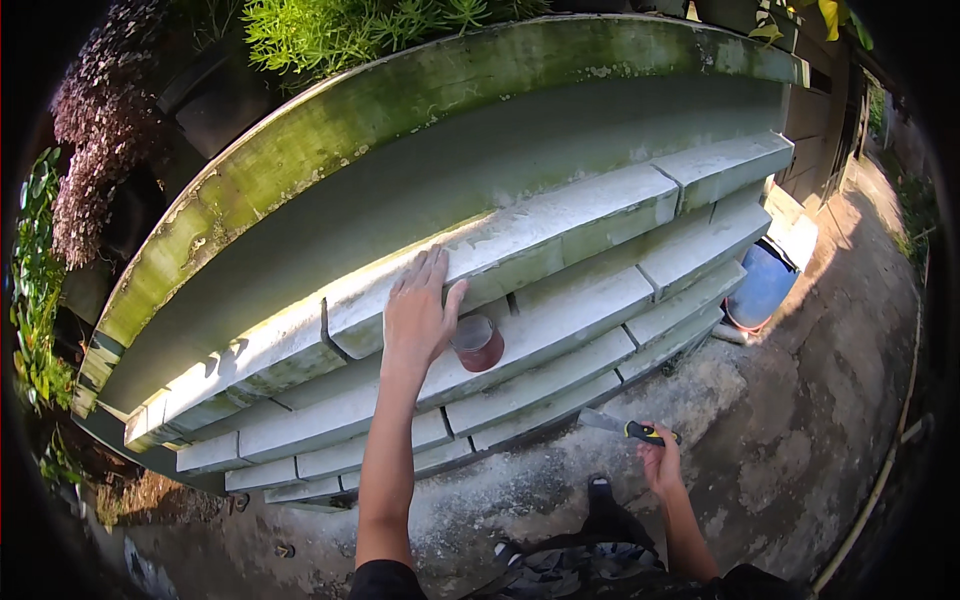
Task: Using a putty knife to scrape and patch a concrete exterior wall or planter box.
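Observation:
My left hand (420,310) lies flat, fingers spread, on a white concrete slab (520,250) in a stepped stack leaning against a mossy green wall (400,110). Just right of that hand's thumb, a small rusty-red can (478,343) sits on a lower slab. My right hand (660,462) hangs low near the ground, closed around the black-and-yellow handle of a putty knife (625,428) whose flat blade points left toward the bottom slabs.
A blue barrel (762,288) stands at the right end of the slab stack. Green and purple plants (90,150) grow above and left of the wall. Rough concrete ground (800,450) stretches right. My foot (600,492) is on the ground below.

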Tool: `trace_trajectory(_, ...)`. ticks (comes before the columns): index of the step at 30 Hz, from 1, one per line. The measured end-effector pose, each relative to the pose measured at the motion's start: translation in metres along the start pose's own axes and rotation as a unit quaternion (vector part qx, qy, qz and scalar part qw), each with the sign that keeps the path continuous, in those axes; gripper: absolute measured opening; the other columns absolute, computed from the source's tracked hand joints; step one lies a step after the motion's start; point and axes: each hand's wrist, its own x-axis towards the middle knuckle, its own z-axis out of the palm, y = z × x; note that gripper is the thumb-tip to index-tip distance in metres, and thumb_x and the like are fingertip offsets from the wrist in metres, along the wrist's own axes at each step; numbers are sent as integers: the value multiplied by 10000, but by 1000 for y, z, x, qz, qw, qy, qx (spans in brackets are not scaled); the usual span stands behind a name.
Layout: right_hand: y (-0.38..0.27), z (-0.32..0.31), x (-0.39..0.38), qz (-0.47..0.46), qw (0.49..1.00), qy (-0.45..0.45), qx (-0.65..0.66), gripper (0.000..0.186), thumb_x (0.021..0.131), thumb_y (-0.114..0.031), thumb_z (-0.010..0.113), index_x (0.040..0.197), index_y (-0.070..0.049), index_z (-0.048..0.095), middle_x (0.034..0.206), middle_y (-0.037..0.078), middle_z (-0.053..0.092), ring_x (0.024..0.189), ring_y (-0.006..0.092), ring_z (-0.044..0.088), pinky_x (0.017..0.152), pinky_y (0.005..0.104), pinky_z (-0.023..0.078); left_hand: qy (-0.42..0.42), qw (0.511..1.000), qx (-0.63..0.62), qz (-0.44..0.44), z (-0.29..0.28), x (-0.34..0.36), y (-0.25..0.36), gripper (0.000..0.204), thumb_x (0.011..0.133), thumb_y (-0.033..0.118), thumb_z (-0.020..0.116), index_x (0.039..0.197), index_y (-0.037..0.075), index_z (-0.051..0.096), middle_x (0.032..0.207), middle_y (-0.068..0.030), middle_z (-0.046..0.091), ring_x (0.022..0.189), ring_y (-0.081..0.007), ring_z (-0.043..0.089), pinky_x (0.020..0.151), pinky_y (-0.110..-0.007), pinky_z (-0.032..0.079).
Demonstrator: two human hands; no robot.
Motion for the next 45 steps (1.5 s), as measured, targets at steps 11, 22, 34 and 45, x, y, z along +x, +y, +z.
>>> trace_trajectory(11, -59, -57, 117, 48, 995, -75, -47, 317, 973, -280, 572, 1111, 5, 588, 905, 93, 622, 658, 164, 586, 587, 309, 486, 31, 937, 181, -297, 22, 30, 42, 871, 931, 654, 474, 1318, -123, 534, 1414, -312, 492, 1368, -439, 418, 1132, -507, 312)
trace_trajectory(22, -85, -133, 118, 55, 998, 6, -31, 347, 999, -339, 544, 1070, -10, 627, 845, 65, 639, 638, 139, 574, 565, 274, 463, 106, 972, 77, -196, 113, 107, 177, 835, 951, 600, 485, 1273, -170, 521, 1322, -338, 536, 1308, -462, 455, 1100, -531, 341)
trace_trajectory(34, -100, -160, 118, 79, 993, 74, -54, 415, 955, -333, 555, 1224, -22, 613, 1222, 110, 644, 1148, 256, 587, 914, 389, 505, 49, 963, -264, 17, 186, 198, 314, 763, 939, 524, 542, 1426, -53, 432, 1545, -318, 268, 1460, -450, 224, 1201, -535, 177)
trace_trajectory(45, -82, -170, 118, 28, 997, 74, -1, 373, 1019, -371, 541, 1085, -17, 636, 851, 55, 670, 597, 124, 579, 544, 259, 469, 151, 962, 73, -216, 116, 127, 253, 784, 931, 509, 561, 1462, -47, 404, 1563, -322, 234, 1474, -493, 121, 1176, -595, 111)
